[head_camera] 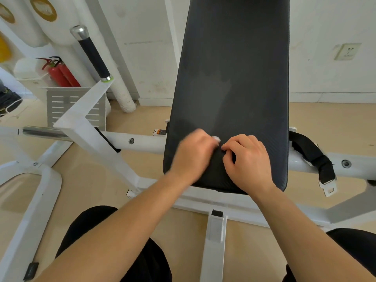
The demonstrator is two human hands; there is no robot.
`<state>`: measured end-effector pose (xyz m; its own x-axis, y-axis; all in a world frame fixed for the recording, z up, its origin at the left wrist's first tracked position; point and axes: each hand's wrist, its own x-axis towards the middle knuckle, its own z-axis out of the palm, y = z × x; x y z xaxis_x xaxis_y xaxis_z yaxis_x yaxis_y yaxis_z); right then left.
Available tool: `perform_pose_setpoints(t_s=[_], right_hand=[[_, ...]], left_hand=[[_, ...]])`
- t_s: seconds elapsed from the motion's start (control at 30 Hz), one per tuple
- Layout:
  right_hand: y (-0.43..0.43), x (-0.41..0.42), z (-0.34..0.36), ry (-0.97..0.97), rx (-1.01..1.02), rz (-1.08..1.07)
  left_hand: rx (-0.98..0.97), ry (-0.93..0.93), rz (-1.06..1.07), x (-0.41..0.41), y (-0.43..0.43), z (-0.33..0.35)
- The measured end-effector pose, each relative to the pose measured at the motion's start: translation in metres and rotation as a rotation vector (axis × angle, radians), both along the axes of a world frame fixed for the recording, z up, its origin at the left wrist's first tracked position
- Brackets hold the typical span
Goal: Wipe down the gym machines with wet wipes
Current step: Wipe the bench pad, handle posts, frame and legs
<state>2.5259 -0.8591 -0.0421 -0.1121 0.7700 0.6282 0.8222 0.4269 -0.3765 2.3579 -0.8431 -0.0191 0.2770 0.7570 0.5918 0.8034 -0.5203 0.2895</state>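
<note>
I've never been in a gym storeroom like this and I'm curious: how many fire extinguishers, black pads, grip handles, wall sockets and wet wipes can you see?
Fire extinguishers: 2
Black pad: 1
Grip handle: 1
Wall socket: 1
Wet wipe: 1
Total: 6

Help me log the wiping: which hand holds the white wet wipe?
The left hand pinches the small white wipe at its fingertips against the black padded backrest; the right hand shows curled fingers, no wipe visible.
</note>
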Motion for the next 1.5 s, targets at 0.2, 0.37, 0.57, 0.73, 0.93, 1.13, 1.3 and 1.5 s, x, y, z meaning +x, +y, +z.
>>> perform_pose_setpoints(t_s=[0.2,0.37,0.57,0.73,0.93,1.13,1.3,1.5], right_hand=[[0.000,0.002,0.000,0.003,0.007,-0.007],[0.001,-0.001,0.000,-0.025,0.017,-0.001],[0.003,-0.008,0.000,-0.028,0.026,0.004],[0.007,-0.015,0.001,-0.028,0.042,0.033],[0.012,-0.007,0.004,-0.002,0.056,-0.001],[0.012,0.001,0.005,-0.005,0.022,-0.012],[0.015,0.004,0.008,0.016,-0.012,-0.040],[0.018,0.005,0.008,0.032,0.009,-0.055]], left_hand=[[0.034,0.015,0.032,-0.042,0.024,0.006],[0.007,-0.121,0.320,-0.055,0.049,0.016],[-0.003,0.055,-0.024,-0.048,-0.011,-0.011],[0.093,0.012,0.065,-0.059,0.023,0.009],[0.093,0.125,-0.116,-0.041,0.004,-0.015],[-0.060,0.508,-0.174,-0.048,-0.006,-0.017],[-0.134,0.697,-0.202,-0.051,0.025,0.003],[-0.272,0.474,0.126,-0.048,0.097,0.047]])
